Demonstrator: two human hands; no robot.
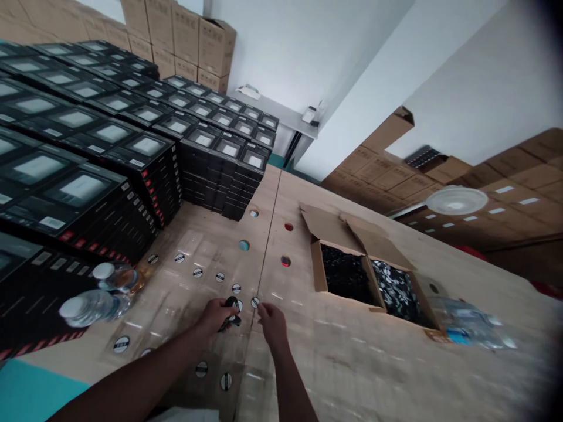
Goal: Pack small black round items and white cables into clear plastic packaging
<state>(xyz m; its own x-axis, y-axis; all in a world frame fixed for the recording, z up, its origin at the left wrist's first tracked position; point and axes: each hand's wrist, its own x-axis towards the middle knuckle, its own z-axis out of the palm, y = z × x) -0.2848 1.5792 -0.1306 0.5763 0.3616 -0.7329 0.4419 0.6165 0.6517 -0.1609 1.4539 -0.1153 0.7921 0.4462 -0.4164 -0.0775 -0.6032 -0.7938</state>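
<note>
The left hand (215, 315) was closed in a pinch on a small clump of dark round discs (230, 312), held just above the pale wooden desk (347, 351). The right hand (272, 324) had its fingers pressed together, their tips just beside a single flat round disc with a white rim and black centre (255, 302); whether they gripped it could not be told. More round black-and-white discs (197, 272) lay scattered over the desk around both hands.

To the left rose a tall block of flat black boxes with pale windowed tops (145, 146), and two clear plastic water bottles with white caps (88, 308) lay on their sides against it. To the right stood an open brown cardboard carton full of black pieces (347, 272), touching a second one heaped with white-and-black pieces (398, 290). Clear plastic wrapping (466, 325) lay at its corner. Several round holes with coloured insides (244, 245) pierced the desk ahead. Stacked brown cartons (215, 47) filled the far corner. Nothing stood between the hands and the nearest discs.
</note>
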